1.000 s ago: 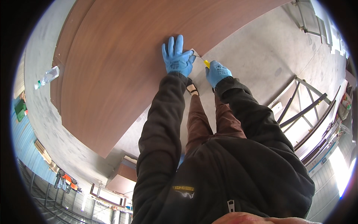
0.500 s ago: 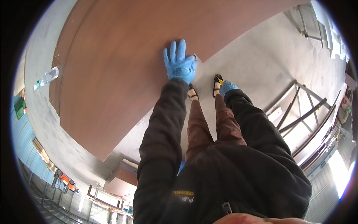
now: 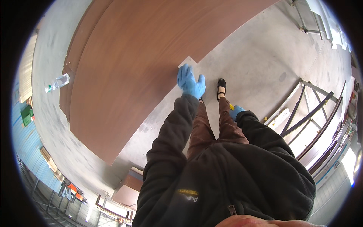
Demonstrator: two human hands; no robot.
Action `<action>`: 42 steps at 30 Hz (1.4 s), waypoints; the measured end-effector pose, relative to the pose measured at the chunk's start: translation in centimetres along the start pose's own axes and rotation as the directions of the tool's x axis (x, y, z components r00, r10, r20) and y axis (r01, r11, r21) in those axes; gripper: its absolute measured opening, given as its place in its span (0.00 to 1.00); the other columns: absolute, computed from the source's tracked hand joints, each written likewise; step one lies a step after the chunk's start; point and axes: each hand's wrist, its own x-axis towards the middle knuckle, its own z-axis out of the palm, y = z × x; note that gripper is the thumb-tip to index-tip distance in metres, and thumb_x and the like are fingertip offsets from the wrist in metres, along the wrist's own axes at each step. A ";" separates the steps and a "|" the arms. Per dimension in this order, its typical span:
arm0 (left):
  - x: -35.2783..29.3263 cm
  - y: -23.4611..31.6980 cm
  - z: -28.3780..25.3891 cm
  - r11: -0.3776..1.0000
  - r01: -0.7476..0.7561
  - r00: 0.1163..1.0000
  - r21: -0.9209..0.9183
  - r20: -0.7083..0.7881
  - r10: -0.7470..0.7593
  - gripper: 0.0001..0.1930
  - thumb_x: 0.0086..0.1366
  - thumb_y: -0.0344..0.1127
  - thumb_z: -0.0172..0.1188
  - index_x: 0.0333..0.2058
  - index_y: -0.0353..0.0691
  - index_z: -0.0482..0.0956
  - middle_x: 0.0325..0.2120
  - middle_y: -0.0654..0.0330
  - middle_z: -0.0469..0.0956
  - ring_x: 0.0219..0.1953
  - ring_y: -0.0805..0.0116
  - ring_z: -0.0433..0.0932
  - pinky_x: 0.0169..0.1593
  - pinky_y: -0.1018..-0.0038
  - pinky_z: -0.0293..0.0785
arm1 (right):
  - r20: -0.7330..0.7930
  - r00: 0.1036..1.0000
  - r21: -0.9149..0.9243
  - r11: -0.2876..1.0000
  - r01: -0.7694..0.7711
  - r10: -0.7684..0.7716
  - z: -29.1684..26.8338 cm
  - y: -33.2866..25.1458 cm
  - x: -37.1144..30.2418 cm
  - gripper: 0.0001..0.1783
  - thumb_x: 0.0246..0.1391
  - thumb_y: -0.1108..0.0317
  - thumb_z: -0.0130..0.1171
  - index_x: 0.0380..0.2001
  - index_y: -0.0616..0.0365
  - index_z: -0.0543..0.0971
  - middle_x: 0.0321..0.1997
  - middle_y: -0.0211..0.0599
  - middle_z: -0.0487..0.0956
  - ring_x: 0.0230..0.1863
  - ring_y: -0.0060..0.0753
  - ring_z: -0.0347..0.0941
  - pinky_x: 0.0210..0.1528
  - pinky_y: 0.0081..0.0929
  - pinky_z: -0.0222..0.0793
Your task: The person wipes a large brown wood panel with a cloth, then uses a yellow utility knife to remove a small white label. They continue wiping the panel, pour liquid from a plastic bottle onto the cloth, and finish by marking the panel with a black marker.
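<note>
A large brown sheet panel [image 3: 124, 75] spreads across the upper left. My left hand [image 3: 192, 84], in a blue glove, is at its near edge with fingers stretched and thumb apart, and no held thing shows. Just beyond the fingertips, a pale square-cornered patch [image 3: 188, 60] interrupts the panel's edge; whether it is a notch or a loose piece, I cannot tell. My right hand [image 3: 236, 111], also blue-gloved, hangs beside my right thigh, closed around a small yellow tool [image 3: 231, 107]. Most of that tool is hidden, so its kind is unclear.
A clear plastic bottle [image 3: 58, 82] with a green cap lies by the panel's far left edge. Metal frames [image 3: 308, 113] stand at right, another rack [image 3: 308, 22] at upper right. A brown box-like block [image 3: 128, 187] sits at lower left. Grey concrete floor [image 3: 261, 56] lies around my feet.
My left hand has come back from the panel's surface to its near edge, uncovering the pale patch. The right hand with the yellow tool has drawn slightly closer to my body.
</note>
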 end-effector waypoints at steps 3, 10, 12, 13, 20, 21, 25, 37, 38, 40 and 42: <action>2.7 -0.3 3.4 0.984 0.179 0.978 -0.009 0.110 -0.177 0.34 0.56 0.43 0.74 0.57 0.27 0.79 0.68 0.36 0.72 0.73 0.37 0.66 0.77 0.43 0.57 | -0.040 0.998 0.104 0.994 -0.038 0.042 1.1 2.6 -0.5 0.24 0.66 0.53 0.60 0.53 0.64 0.84 0.39 0.51 0.89 0.34 0.45 0.89 0.40 0.41 0.85; 1.8 1.1 6.6 0.293 0.572 0.800 -0.766 0.440 -0.408 0.27 0.69 0.29 0.63 0.65 0.28 0.74 0.63 0.52 0.77 0.65 0.61 0.73 0.68 0.63 0.71 | -0.116 0.988 0.317 0.947 -0.059 0.101 3.1 6.0 -4.8 0.23 0.67 0.54 0.60 0.51 0.63 0.84 0.35 0.44 0.89 0.31 0.41 0.89 0.36 0.39 0.85; 0.8 1.4 7.3 0.106 0.612 0.738 -0.783 0.518 -0.433 0.21 0.74 0.25 0.58 0.64 0.28 0.75 0.61 0.52 0.78 0.65 0.64 0.73 0.67 0.62 0.73 | -0.002 0.989 0.341 0.930 -0.136 0.146 3.3 6.5 -6.5 0.26 0.66 0.50 0.59 0.55 0.61 0.84 0.45 0.52 0.89 0.42 0.49 0.89 0.47 0.44 0.85; 0.7 1.5 7.9 0.148 0.562 0.776 -0.814 0.457 -0.435 0.21 0.72 0.26 0.60 0.62 0.29 0.78 0.60 0.51 0.79 0.64 0.61 0.74 0.66 0.64 0.74 | 0.053 0.983 0.342 0.922 -0.182 0.175 3.4 6.8 -7.3 0.28 0.66 0.49 0.58 0.57 0.60 0.84 0.50 0.56 0.89 0.47 0.53 0.90 0.52 0.46 0.84; 3.9 -0.9 7.9 0.545 0.533 0.845 -0.648 0.374 -0.383 0.08 0.70 0.31 0.61 0.45 0.37 0.81 0.44 0.53 0.79 0.51 0.58 0.77 0.58 0.65 0.74 | 0.040 0.989 0.474 0.869 -0.142 0.140 2.2 9.3 -10.5 0.23 0.67 0.53 0.58 0.52 0.61 0.86 0.41 0.53 0.90 0.39 0.49 0.90 0.46 0.45 0.85; 4.2 -0.9 7.0 0.361 0.622 0.779 -0.695 0.499 -0.380 0.06 0.71 0.32 0.61 0.43 0.38 0.80 0.42 0.54 0.78 0.49 0.59 0.77 0.57 0.65 0.74 | -0.004 0.993 0.464 0.880 -0.103 0.118 1.8 9.9 -10.8 0.23 0.67 0.54 0.58 0.50 0.62 0.86 0.38 0.52 0.89 0.34 0.47 0.89 0.42 0.44 0.85; 5.0 2.5 3.5 0.149 0.826 0.559 -0.544 0.752 -0.350 0.08 0.75 0.37 0.57 0.34 0.43 0.77 0.31 0.60 0.75 0.40 0.62 0.75 0.52 0.65 0.72 | -0.121 0.986 0.522 0.853 -0.033 0.113 0.3 13.4 -12.1 0.21 0.64 0.55 0.60 0.48 0.60 0.88 0.41 0.51 0.90 0.39 0.48 0.90 0.45 0.44 0.84; -8.5 10.4 12.9 0.709 0.692 0.323 0.138 0.819 -0.475 0.32 0.68 0.45 0.66 0.68 0.39 0.74 0.71 0.56 0.70 0.76 0.51 0.62 0.77 0.49 0.55 | -0.095 0.873 0.994 -0.008 0.113 0.478 6.1 30.3 -21.9 0.20 0.70 0.58 0.56 0.54 0.61 0.81 0.35 0.43 0.88 0.29 0.38 0.87 0.35 0.39 0.84; -10.1 10.9 13.2 0.727 0.665 0.298 0.170 0.833 -0.467 0.33 0.66 0.44 0.68 0.68 0.40 0.75 0.70 0.56 0.71 0.75 0.51 0.63 0.76 0.47 0.56 | -0.101 0.856 0.969 -0.144 0.200 0.506 7.5 32.3 -23.2 0.19 0.71 0.58 0.56 0.55 0.60 0.81 0.36 0.44 0.88 0.28 0.39 0.87 0.34 0.39 0.84; -13.0 11.9 13.6 0.806 0.555 0.269 0.204 0.873 -0.406 0.31 0.70 0.44 0.68 0.68 0.40 0.76 0.71 0.52 0.71 0.74 0.49 0.66 0.74 0.47 0.61 | -0.103 0.834 0.829 -0.416 0.373 0.542 10.2 36.5 -25.9 0.19 0.71 0.59 0.56 0.58 0.59 0.78 0.40 0.45 0.88 0.30 0.42 0.87 0.33 0.39 0.84; -15.3 13.0 14.1 0.845 0.469 0.212 0.258 0.896 -0.391 0.30 0.70 0.43 0.68 0.67 0.39 0.76 0.70 0.51 0.72 0.72 0.49 0.68 0.72 0.47 0.65 | -0.102 0.801 0.521 -0.654 0.548 0.590 13.2 41.2 -28.6 0.20 0.72 0.59 0.56 0.60 0.59 0.75 0.46 0.47 0.87 0.36 0.45 0.87 0.37 0.42 0.85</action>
